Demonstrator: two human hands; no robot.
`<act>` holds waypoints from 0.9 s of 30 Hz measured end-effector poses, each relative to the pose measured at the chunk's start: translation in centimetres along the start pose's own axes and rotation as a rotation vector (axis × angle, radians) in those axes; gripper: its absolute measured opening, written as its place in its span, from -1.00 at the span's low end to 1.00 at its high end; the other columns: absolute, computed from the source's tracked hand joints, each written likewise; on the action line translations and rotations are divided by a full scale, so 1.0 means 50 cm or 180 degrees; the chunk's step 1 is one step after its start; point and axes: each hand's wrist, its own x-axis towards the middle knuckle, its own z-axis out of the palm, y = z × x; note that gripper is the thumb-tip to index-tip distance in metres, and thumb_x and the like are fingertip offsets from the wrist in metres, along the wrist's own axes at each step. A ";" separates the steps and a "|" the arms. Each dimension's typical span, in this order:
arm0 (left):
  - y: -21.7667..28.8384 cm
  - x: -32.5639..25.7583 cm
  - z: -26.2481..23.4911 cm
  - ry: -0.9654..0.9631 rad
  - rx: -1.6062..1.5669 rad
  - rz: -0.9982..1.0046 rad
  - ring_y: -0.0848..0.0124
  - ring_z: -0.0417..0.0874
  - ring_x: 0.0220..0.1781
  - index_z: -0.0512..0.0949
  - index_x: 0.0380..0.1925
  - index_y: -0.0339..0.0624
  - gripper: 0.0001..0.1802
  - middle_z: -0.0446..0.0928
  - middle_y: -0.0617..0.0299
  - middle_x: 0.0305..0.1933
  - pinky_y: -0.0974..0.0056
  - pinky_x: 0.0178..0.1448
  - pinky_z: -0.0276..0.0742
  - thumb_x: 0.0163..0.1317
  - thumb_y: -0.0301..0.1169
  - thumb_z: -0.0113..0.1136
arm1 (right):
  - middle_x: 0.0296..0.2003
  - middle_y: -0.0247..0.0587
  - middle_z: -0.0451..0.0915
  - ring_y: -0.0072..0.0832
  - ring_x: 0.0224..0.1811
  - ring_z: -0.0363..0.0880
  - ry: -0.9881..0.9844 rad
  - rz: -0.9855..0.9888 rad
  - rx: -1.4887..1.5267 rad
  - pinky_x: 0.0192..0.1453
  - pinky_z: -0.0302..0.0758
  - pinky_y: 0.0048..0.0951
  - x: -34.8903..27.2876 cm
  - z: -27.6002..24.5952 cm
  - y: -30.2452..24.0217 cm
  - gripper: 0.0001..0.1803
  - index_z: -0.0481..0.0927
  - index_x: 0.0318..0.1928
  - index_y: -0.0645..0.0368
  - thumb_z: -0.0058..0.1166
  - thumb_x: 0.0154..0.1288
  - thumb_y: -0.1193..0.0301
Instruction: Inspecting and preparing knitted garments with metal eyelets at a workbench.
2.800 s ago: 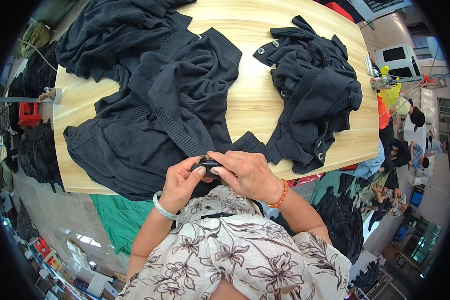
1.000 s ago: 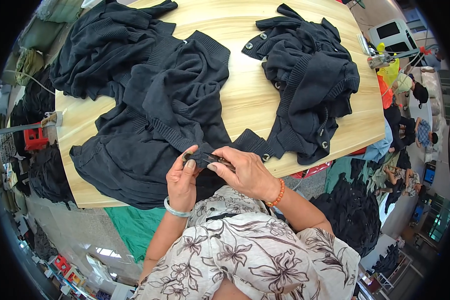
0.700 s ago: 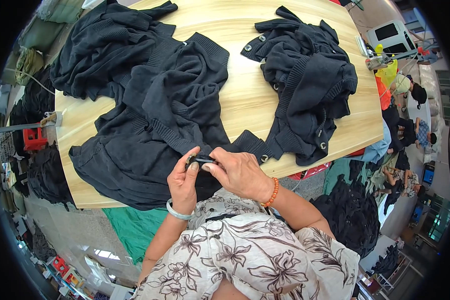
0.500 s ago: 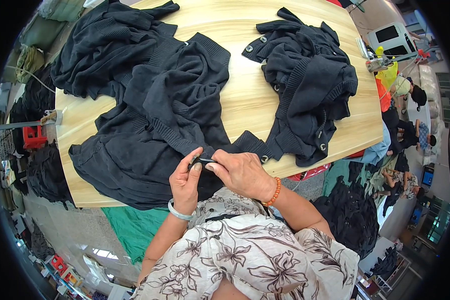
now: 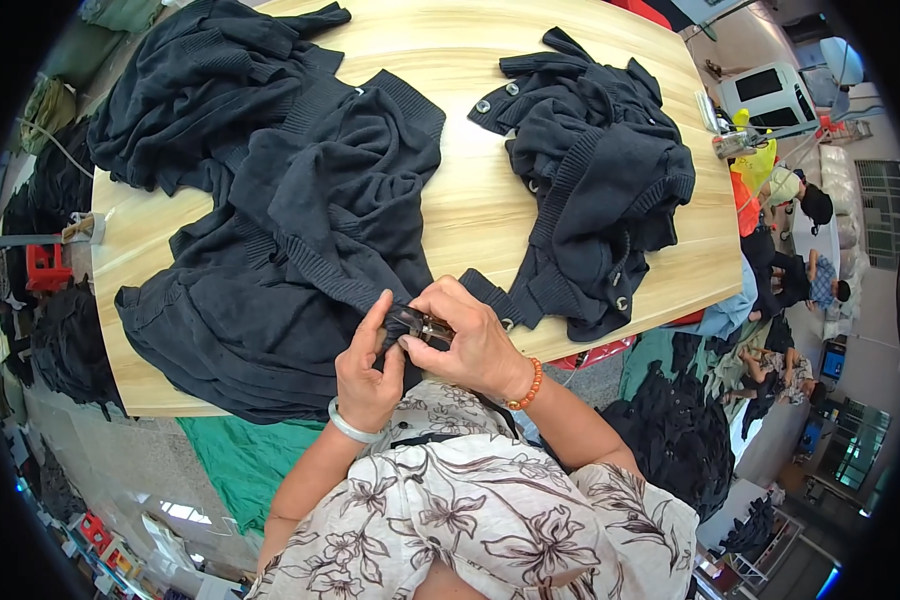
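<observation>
At left, a black knit garment (image 5: 340, 190) lies heaped; at centre, the left hand (image 5: 370, 375) pinches its ribbed band (image 5: 338, 278) and the right hand (image 5: 475, 345) grasps a small dark tool (image 5: 434, 329); at upper right, another black garment (image 5: 605, 165).

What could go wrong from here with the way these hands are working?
The small dark hand tool in the right hand sits close to the fingers of the left hand, so a slip might pinch or nick them; its tip is hard to make out. It's also beside the ribbed knit band, which could snag. The dark knit garment pile reaches past the table's near edge, so a tug might drag it down.
</observation>
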 end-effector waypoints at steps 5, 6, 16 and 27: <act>-0.004 -0.009 0.003 -0.0041 -0.0348 -0.0354 0.41 0.71 -0.27 0.36 0.28 -0.31 -0.37 0.65 -0.04 -0.24 0.39 -0.19 0.54 0.13 -0.71 0.09 | -0.32 -0.18 0.49 -0.43 -0.42 0.53 -0.0045 0.0233 0.0190 -0.32 0.48 -0.47 -0.004 -0.001 0.005 -0.71 0.53 -0.22 0.30 0.26 0.03 0.47; -0.004 -0.008 0.002 -0.0044 -0.0076 -0.0209 0.33 0.72 -0.28 0.36 0.27 -0.34 -0.37 0.65 -0.07 -0.21 0.37 -0.21 0.55 0.12 -0.73 0.08 | -0.32 -0.18 0.49 -0.43 -0.42 0.53 -0.0061 0.0236 0.0184 -0.32 0.48 -0.47 -0.005 -0.001 -0.001 -0.71 0.53 -0.22 0.30 0.26 0.03 0.47; -0.019 -0.002 0.027 0.0096 0.1339 0.1024 0.03 0.71 -0.26 0.35 0.18 -0.59 -0.37 0.61 -0.19 -0.07 0.16 -0.19 0.62 -0.01 -0.76 0.10 | -0.43 -0.15 0.55 -0.34 -0.44 0.57 0.0502 0.0266 -0.0101 -0.37 0.44 -0.46 -0.012 0.012 -0.015 -0.80 0.62 -0.26 0.30 0.13 0.03 0.68; -0.034 0.015 0.027 0.0168 0.1524 0.1583 0.04 0.72 -0.15 0.34 0.20 -0.59 -0.36 0.58 -0.25 -0.01 0.15 -0.09 0.64 -0.01 -0.76 0.05 | -0.49 -0.45 0.62 -0.86 -0.50 0.37 0.0665 0.1256 0.1575 -0.44 0.32 -0.73 -0.010 0.039 0.048 -0.85 0.68 -0.22 0.37 0.17 0.19 0.60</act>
